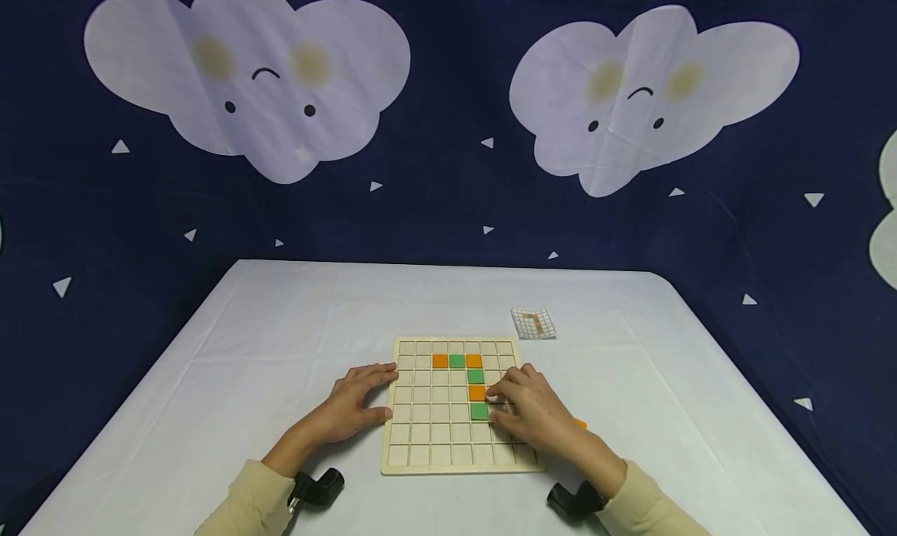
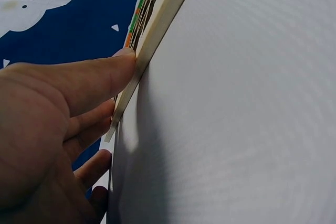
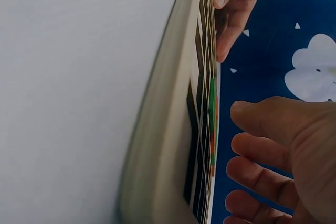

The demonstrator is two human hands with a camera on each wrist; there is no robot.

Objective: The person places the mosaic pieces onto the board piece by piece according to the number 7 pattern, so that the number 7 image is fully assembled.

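Observation:
A pale wooden grid board [image 1: 430, 435] lies on the white table. Orange and green square tiles sit in its cells: a row of three near the far side, then a column running toward me, ending in a green tile [image 1: 480, 411]. My left hand [image 1: 350, 407] rests at the board's left edge, fingers fairly straight; its thumb [image 2: 100, 80] touches the rim. Over the right part of the board hovers my right hand [image 1: 536, 411], close to the column's orange tile [image 1: 477, 393]. Its fingers are loosely bent and apart, with nothing visible between them in the right wrist view.
A small card [image 1: 534, 324] printed with a coloured grid pattern lies beyond the board's far right corner. Part of an orange piece [image 1: 581, 424] shows on the table behind my right wrist. A dark blue cloth with clouds [image 1: 448, 209] hangs behind the table.

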